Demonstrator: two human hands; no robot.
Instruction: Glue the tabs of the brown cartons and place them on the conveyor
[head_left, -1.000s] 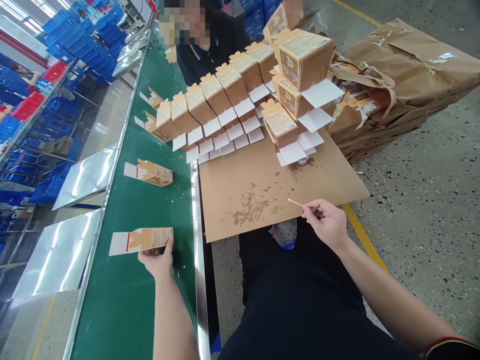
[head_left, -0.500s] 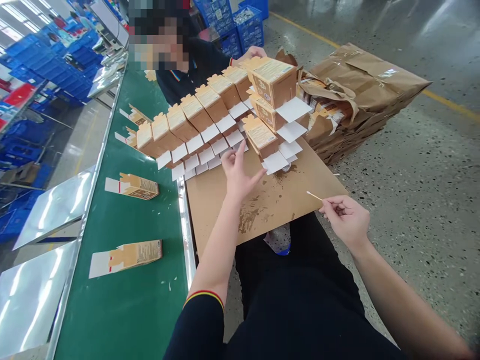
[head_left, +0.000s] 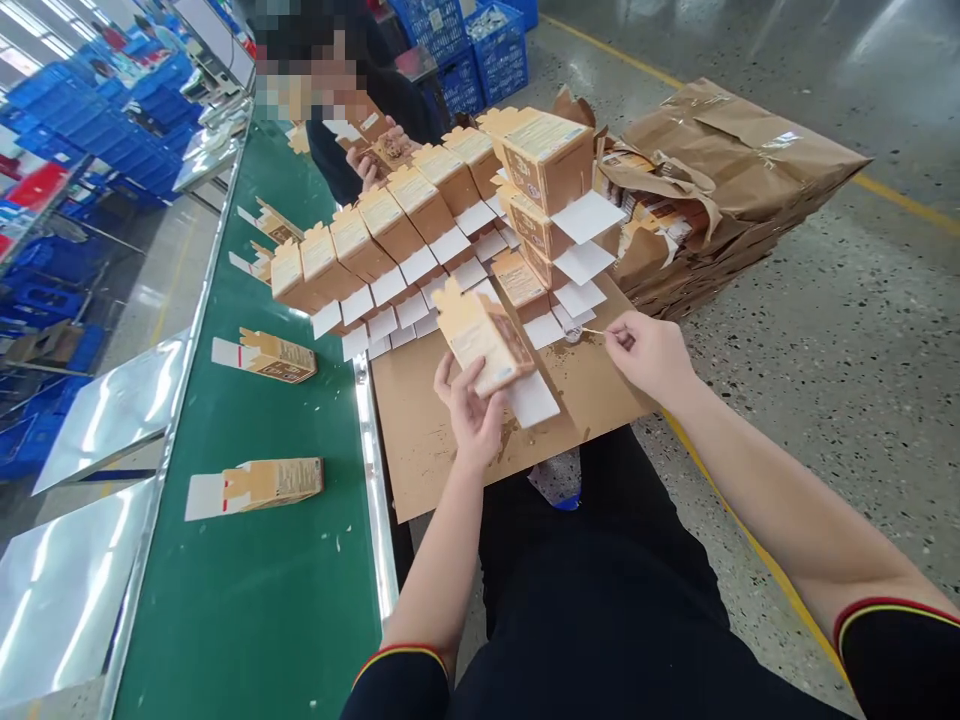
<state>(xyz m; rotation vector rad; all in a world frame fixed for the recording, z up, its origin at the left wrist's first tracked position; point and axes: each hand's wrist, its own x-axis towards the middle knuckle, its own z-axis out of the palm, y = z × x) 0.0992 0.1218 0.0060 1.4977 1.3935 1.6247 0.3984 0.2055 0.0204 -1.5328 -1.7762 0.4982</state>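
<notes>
My left hand (head_left: 474, 408) grips a tan carton (head_left: 484, 340) above the cardboard sheet (head_left: 420, 440). The carton is tilted, its tabbed end up and a white flap hanging out toward me. Between the thumb and fingers of my right hand (head_left: 649, 350) is a cotton swab (head_left: 594, 331). The swab's tip is at a small round container (head_left: 573, 334), which is partly covered by white flaps. Just beyond stand stacked cartons (head_left: 551, 150) with their white flaps toward me, beside a long row of similar cartons (head_left: 397, 220).
On the left runs a green conveyor belt (head_left: 262, 600) with several cartons (head_left: 274, 482) lying along it. Brown paper-wrapped bundles (head_left: 750, 150) are piled on the right. A co-worker (head_left: 337, 150) across the row handles a carton. Blue crates (head_left: 495, 50) stand behind.
My left hand has taken a carton from beside the stack and drawn it nearer. My right hand has moved the swab forward and left to the round container. The co-worker's hands now hold a carton.
</notes>
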